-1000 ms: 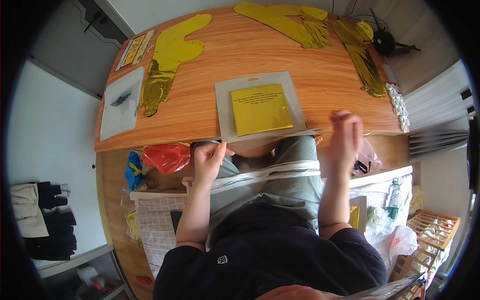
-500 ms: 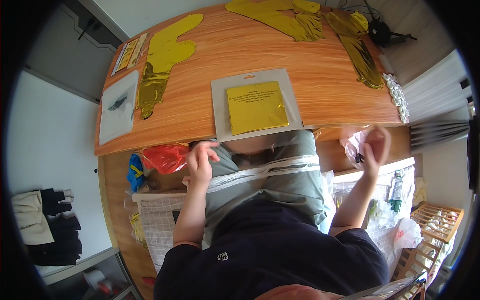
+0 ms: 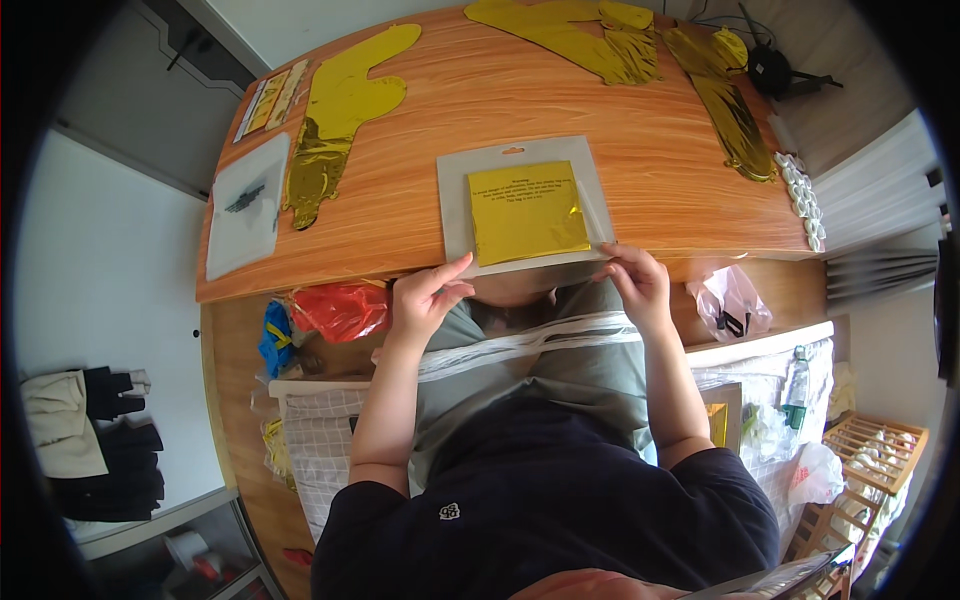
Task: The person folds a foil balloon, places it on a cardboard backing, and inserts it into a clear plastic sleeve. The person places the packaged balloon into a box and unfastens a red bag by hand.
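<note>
A flat plastic package (image 3: 457, 215) with a pale border and a folded gold foil sheet (image 3: 530, 225) inside lies at the table's front edge. Its clear lower edge hangs toward my lap. My left hand (image 3: 425, 300) is at the package's lower left corner, index finger and thumb stretched out and apart. At the lower right corner, my right hand (image 3: 640, 283) has its thumb and index finger on the clear edge, other fingers curled in. White strands (image 3: 520, 345) lie across my thighs.
Gold foil balloons (image 3: 355, 100) lie flat along the wooden table's (image 3: 400, 200) left and far sides. At its left are a clear plastic sheet (image 3: 240, 215) and cards (image 3: 270, 100); white looped pieces (image 3: 800, 205) line the right edge. Below are a red bag (image 3: 340, 308) and pink bag (image 3: 730, 300).
My right hand has come in from the far right to the package's lower right corner. My left hand has stretched its fingers toward the lower left corner. A gold-coloured flat item now shows beside my right arm.
</note>
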Action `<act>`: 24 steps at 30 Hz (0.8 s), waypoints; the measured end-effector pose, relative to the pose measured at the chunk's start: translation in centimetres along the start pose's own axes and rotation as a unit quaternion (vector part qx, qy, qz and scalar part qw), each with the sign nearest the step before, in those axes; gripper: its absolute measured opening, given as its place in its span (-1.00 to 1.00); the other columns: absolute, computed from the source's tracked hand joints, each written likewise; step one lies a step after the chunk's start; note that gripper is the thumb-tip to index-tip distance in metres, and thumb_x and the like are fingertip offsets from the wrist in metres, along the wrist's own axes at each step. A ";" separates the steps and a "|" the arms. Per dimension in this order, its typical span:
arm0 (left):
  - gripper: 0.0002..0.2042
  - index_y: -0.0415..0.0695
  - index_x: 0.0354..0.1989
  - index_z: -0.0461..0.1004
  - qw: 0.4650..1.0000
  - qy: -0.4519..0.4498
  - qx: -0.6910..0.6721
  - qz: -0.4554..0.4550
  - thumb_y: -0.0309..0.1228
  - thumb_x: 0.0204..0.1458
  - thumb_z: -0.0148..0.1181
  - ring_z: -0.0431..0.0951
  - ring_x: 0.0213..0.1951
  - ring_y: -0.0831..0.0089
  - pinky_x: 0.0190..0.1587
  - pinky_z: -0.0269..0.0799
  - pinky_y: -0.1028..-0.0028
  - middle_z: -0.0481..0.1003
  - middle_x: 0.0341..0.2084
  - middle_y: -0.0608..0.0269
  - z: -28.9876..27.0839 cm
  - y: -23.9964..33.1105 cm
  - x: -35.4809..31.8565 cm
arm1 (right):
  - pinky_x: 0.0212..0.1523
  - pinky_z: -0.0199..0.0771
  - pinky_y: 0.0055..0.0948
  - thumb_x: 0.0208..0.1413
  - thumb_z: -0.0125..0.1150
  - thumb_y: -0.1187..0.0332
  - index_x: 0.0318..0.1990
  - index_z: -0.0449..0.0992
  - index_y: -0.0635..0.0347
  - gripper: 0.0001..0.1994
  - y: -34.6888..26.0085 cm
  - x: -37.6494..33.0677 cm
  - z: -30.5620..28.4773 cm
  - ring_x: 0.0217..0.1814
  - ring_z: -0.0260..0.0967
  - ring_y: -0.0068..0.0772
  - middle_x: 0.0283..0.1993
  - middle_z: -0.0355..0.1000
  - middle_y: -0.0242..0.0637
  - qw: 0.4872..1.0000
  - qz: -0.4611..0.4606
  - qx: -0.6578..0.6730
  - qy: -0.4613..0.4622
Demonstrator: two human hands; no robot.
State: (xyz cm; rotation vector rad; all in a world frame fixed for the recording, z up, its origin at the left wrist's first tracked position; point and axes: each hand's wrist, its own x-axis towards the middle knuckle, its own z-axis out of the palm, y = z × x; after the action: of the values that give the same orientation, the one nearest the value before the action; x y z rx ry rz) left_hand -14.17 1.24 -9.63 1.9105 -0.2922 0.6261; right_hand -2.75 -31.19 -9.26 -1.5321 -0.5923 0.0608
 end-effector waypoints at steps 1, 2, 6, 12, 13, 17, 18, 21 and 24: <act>-0.56 -0.20 0.14 0.60 0.997 -0.010 0.066 0.027 -0.42 0.06 0.48 0.74 -0.34 0.44 -0.21 0.66 0.47 0.70 -0.37 0.16 -0.2 0.0 0.0 | -0.09 0.59 -0.54 0.29 0.20 0.66 0.09 0.55 0.40 -0.76 0.1 0.1 0.0 -0.20 0.62 -0.45 -0.21 0.63 -0.24 1.000 0.003 0.019 0.009; -0.56 -0.20 0.14 0.60 0.998 -0.010 0.064 0.027 -0.42 0.06 0.48 0.74 -0.34 0.44 -0.21 0.66 0.47 0.70 -0.37 0.16 -0.1 0.0 0.1 | -0.09 0.59 -0.54 0.29 0.20 0.66 0.09 0.55 0.40 -0.76 0.3 0.1 0.0 -0.20 0.62 -0.45 -0.21 0.63 -0.24 1.000 0.004 0.017 0.010; -0.61 -0.18 0.04 0.67 0.989 0.019 0.113 0.094 -0.39 0.01 0.51 0.73 -0.38 0.43 -0.28 0.61 0.54 0.69 -0.41 0.18 0.2 0.1 0.4 | -0.14 0.55 -0.53 0.18 0.33 0.67 -0.12 0.64 0.41 -0.87 -0.1 0.2 -0.4 -0.20 0.58 -0.47 -0.20 0.64 -0.19 0.996 -0.077 -0.026 0.030; -0.71 -0.18 -0.11 0.73 0.989 0.018 0.099 0.105 -0.34 0.01 0.53 0.66 -0.49 0.43 -0.38 0.53 0.54 0.68 -0.45 0.19 -0.1 0.9 0.7 | -0.20 0.53 -0.54 0.07 0.46 0.62 -0.23 0.67 0.35 -0.88 0.6 -0.2 -0.6 -0.26 0.56 -0.47 -0.25 0.64 -0.20 0.990 -0.115 -0.030 0.072; -0.72 -0.19 -0.13 0.74 0.992 0.019 0.082 0.096 -0.33 0.02 0.52 0.64 -0.51 0.43 -0.40 0.51 0.53 0.67 -0.46 0.19 -0.1 0.9 0.6 | -0.19 0.52 -0.55 0.07 0.47 0.62 -0.25 0.67 0.34 -0.89 0.6 -0.3 -0.4 -0.24 0.56 -0.48 -0.26 0.64 -0.22 0.991 -0.100 -0.008 0.092; -0.75 -0.16 -0.10 0.73 0.996 0.022 0.063 0.067 -0.45 0.02 0.51 0.63 -0.52 0.41 -0.42 0.49 0.52 0.64 -0.53 0.19 0.1 0.8 -0.3 | -0.18 0.50 -0.58 0.15 0.43 0.60 -0.27 0.61 0.32 -0.92 0.6 -0.9 0.0 -0.17 0.55 -0.55 -0.24 0.64 -0.24 0.996 -0.032 0.039 0.075; -0.79 -0.21 -0.11 0.72 0.999 0.037 0.017 0.030 -0.46 0.09 0.46 0.66 -0.49 0.42 -0.38 0.54 0.53 0.66 -0.49 0.17 0.4 0.8 -0.6 | -0.24 0.46 -0.60 0.20 0.39 0.57 -0.25 0.55 0.29 -0.91 0.3 -0.8 0.5 -0.27 0.48 -0.61 -0.26 0.60 -0.30 0.995 -0.021 0.064 0.079; -0.84 -0.27 -0.11 0.70 0.995 0.070 -0.060 -0.036 -0.51 0.18 0.38 0.68 -0.43 0.43 -0.30 0.61 0.52 0.67 -0.40 0.16 1.2 1.2 -1.1 | -0.38 0.34 -0.65 0.27 0.34 0.53 -0.23 0.46 0.24 -0.88 0.1 -1.2 1.3 -0.42 0.35 -0.72 -0.31 0.53 -0.40 0.991 0.014 0.096 0.091; -0.86 -0.28 -0.10 0.69 0.981 0.115 -0.128 -0.085 -0.55 0.20 0.34 0.68 -0.40 0.43 -0.26 0.65 0.48 0.66 -0.33 0.16 2.3 1.5 -1.3 | -0.50 0.18 -0.69 0.29 0.33 0.51 -0.23 0.43 0.20 -0.86 -0.6 -1.4 2.3 -0.50 0.23 -0.80 -0.36 0.48 -0.45 0.987 0.046 0.107 0.115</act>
State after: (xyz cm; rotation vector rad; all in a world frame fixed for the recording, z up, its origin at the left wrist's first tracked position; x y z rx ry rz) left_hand -15.24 -1.59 -9.89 1.5811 -0.0564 0.6545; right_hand -5.04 -29.67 -9.31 -1.3344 -0.3211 0.0168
